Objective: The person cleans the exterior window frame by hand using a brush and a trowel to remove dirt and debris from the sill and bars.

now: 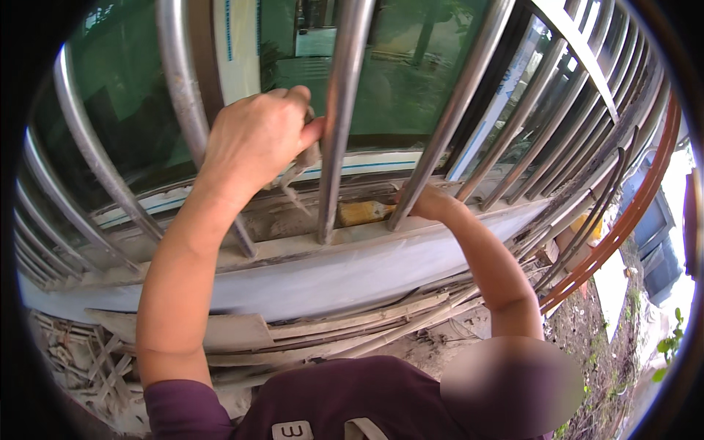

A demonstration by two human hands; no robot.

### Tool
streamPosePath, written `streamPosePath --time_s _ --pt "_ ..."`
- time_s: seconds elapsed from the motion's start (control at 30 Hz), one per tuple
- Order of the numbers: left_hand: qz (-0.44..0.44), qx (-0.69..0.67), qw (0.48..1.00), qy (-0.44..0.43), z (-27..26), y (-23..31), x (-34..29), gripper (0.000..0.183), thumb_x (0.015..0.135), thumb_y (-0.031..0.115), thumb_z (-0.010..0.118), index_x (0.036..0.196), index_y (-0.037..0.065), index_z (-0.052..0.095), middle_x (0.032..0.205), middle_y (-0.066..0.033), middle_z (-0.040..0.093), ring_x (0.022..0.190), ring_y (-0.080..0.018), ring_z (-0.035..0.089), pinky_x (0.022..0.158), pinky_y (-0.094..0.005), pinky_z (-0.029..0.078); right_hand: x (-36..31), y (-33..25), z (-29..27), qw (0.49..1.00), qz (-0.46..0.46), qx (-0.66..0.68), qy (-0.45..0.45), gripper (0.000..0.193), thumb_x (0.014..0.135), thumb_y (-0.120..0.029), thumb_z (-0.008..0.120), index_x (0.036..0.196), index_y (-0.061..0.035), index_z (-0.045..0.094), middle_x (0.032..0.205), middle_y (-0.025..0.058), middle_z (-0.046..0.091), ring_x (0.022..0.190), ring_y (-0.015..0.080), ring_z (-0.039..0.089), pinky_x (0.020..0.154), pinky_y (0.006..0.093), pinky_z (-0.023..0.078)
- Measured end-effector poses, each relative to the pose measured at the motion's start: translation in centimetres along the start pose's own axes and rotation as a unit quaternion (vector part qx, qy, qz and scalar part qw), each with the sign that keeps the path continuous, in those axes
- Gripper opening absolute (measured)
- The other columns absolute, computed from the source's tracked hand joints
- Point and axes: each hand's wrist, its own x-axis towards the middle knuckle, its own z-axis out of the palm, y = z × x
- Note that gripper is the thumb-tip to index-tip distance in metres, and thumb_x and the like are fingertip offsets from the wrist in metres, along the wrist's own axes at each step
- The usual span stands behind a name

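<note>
Reaching between the metal bars, my left hand [264,136] is closed around a dusty grey-brown tool [311,155]. A thin part of it points down toward the sill, and its exact kind is hard to make out. Lower and to the right, my right hand [434,204] grips a paintbrush [363,213] whose yellowish bristles face left. That brush lies low along the dusty window sill [282,226], behind the bars. One metal bar [449,117] crosses in front of my right fingers, hiding them in part.
Upright bars, among them a shiny one [343,103], stand between me and the green-tinted window glass [418,81]. A pale ledge [352,268] runs below. Wooden boards [220,334] lie beneath it. Orange-brown pipes [623,242] curve along the right.
</note>
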Motion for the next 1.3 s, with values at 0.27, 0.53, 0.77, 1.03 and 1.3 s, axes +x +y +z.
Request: streamPosePath --time_s 0.27,0.53,0.77,1.03,1.3 --pt "-0.002 0.012 0.999 -0.031 0.0 -0.5 -0.1 0.026 0.074 0.026 0.059 0.073 0.002 0.052 0.064 -0.0130 0.058 0.060 -0.0291 0.059 0.053 -0.0374 0.048 1.5 -1.1 -5.1 0.994 -0.066 0.029 -0.079 0.029 0.071 -0.017 0.066 0.094 -0.0045 0.052 0.085 0.0102 0.058 0.079 0.0195 0.055 0.069 0.0310 0.044" --pt "0.031 -0.026 0.999 0.006 0.4 -1.0 -0.2 0.033 0.078 0.034 0.056 0.072 0.002 0.056 0.055 -0.0078 0.056 0.049 -0.0196 0.058 0.042 -0.0323 0.048 -0.4 -5.4 -11.2 0.994 0.050 0.074 -0.067 0.012 0.072 -0.016 0.065 0.082 -0.0081 0.063 0.063 0.0026 0.059 0.056 0.0123 0.055 0.053 0.0255 0.045" --pt "0.036 -0.057 0.997 0.027 0.3 -0.7 0.0 0.033 0.076 0.033 0.059 0.068 0.001 0.057 0.059 -0.0121 0.059 0.055 -0.0242 0.061 0.046 -0.0337 0.050 -0.7 -1.9 -9.4 0.880 0.099 -0.464 0.007 0.021 0.072 -0.024 0.059 0.087 -0.0110 0.064 0.085 0.0079 0.063 0.081 0.0222 0.060 0.067 0.0362 0.047" --pt "0.031 -0.008 0.999 0.030 0.6 -1.2 -0.3 0.030 0.074 0.031 0.061 0.070 0.002 0.053 0.062 -0.0107 0.057 0.057 -0.0264 0.059 0.050 -0.0345 0.049 3.8 -3.2 -8.7 0.845 0.259 -0.409 -0.229 0.052 0.056 -0.031 0.076 0.103 -0.0143 0.061 0.105 0.0069 0.059 0.092 0.0224 0.058 0.066 0.0361 0.049" --pt "0.045 -0.028 0.997 0.056 0.5 -0.3 -0.1 0.030 0.072 0.030 0.062 0.071 0.002 0.053 0.060 -0.0099 0.056 0.057 -0.0263 0.059 0.050 -0.0342 0.048 3.0 -3.6 -8.3 0.893 0.131 -0.384 -0.192 0.019 0.070 -0.023 0.058 0.087 -0.0142 0.063 0.094 0.0083 0.060 0.090 0.0245 0.058 0.066 0.0358 0.049"
